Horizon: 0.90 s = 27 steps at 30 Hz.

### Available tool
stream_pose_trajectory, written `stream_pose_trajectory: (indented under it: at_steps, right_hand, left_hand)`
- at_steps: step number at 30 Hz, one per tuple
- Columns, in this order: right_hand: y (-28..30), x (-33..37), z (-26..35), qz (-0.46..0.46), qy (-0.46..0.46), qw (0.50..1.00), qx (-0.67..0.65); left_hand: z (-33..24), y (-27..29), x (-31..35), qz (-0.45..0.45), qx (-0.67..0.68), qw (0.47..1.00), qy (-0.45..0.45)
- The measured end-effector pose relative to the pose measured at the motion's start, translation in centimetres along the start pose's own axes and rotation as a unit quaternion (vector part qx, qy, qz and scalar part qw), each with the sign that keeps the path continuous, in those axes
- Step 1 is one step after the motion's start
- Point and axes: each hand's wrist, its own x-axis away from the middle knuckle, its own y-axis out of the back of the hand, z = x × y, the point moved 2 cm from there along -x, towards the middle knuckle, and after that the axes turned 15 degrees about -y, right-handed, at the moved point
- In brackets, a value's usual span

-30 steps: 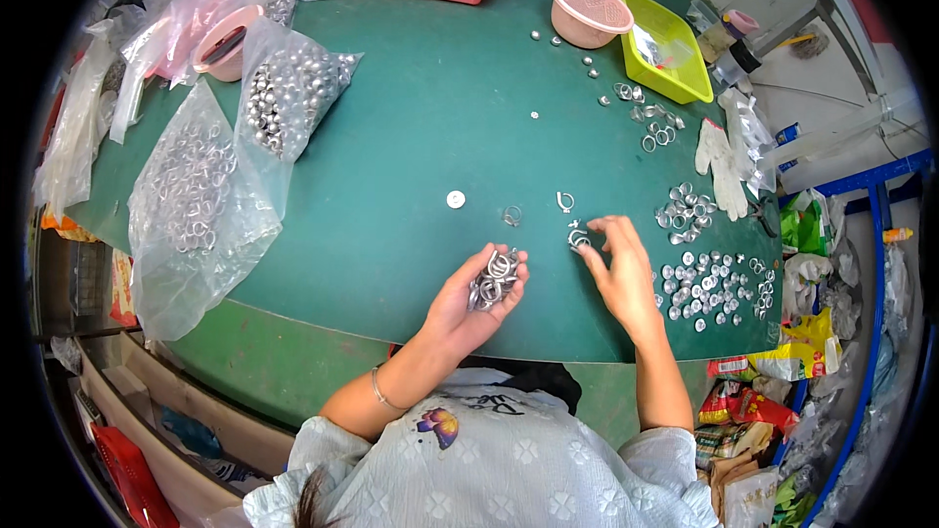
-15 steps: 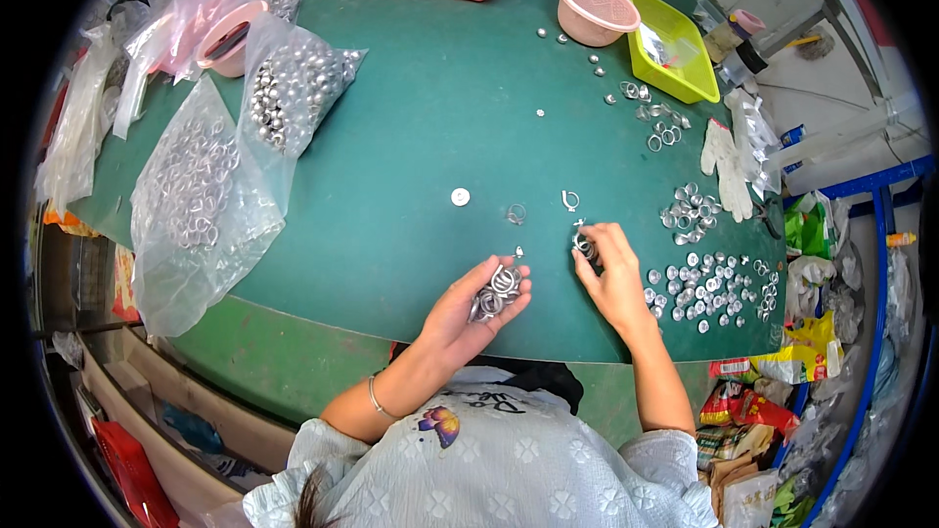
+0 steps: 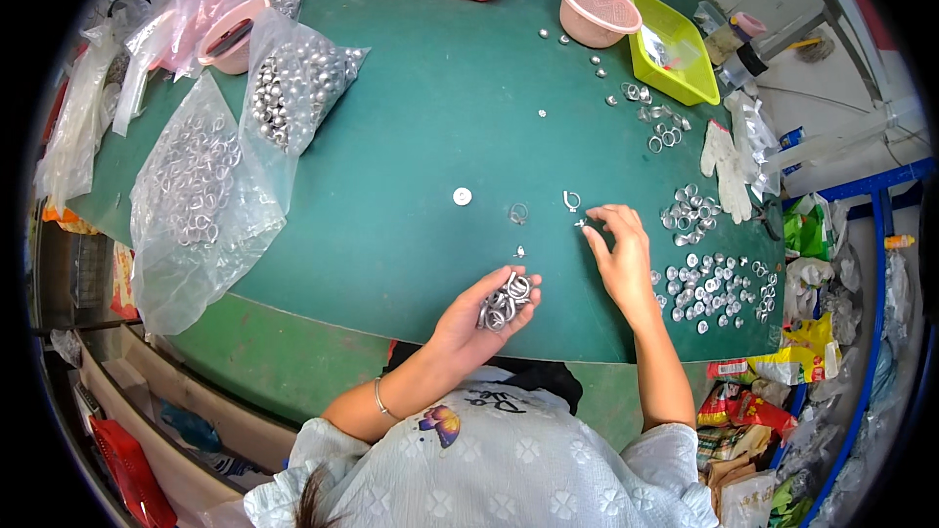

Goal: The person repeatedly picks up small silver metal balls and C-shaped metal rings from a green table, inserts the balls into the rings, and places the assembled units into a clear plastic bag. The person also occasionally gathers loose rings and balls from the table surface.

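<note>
A: Where're the hands rn?

B: L hand (image 3: 460,327) is palm-up & cupped nr the worktop's (image 3: 391,137) near edge, curled round a pile of metal rings (image 3: 505,303). R hand (image 3: 622,256) is over the worktop to its right, thumb & index close tog. at a tiny metal bit (image 3: 580,223), other fingers bent. Can't tell if that bit's pinched or just beside the tips.

A: & the loose pcs?

B: Tabbed ring (image 3: 571,207) lies just beyond the R thumb & index, twd the far edge. Thin ring (image 3: 517,214) is left of it, pale disc (image 3: 461,197) further left again. A small metal pc (image 3: 519,252) sits just past the L hand. Domed caps (image 3: 706,283) spread twd the near right corner.

A: Handling tips?

B: IMO cup the L hand a bit deeper: the pile sits high nr the tips, so rings could spill onto the worktop & mix w/ the small metal pc. For the tiny bit I'd use thumb & index only, wrist low, other fingers tucked; a whole-hand grab would prob. knock the tabbed ring. Lift straight up, don't drag.
</note>
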Motion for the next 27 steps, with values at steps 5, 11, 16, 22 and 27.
stream_pose_trajectory:
  at_steps: [5,11,16,22,27]
  right_hand:
    - [-1.7,-0.5,-1.4,-0.010,0.032,0.999,0.018]
    - [-1.8,-0.3,-2.1,0.088,-0.161,0.935,-0.304]
    - [0.2,-3.6,-5.5,0.094,-0.196,0.934,-0.282]
    - [1.7,-5.7,-7.6,0.193,-0.266,0.782,-0.530]
    - [1.1,-5.5,-7.9,0.276,-0.306,0.626,-0.662]
  left_hand:
    - [-0.6,0.3,0.4,0.000,0.046,0.999,-0.003]
    - [-1.2,0.5,0.3,-0.004,0.034,0.999,-0.017]
    - [-1.1,0.7,0.3,0.018,0.039,0.999,-0.012]
    - [-1.1,0.4,0.3,0.003,0.040,0.999,-0.020]
    - [-1.1,0.6,0.1,0.003,0.043,0.999,-0.021]
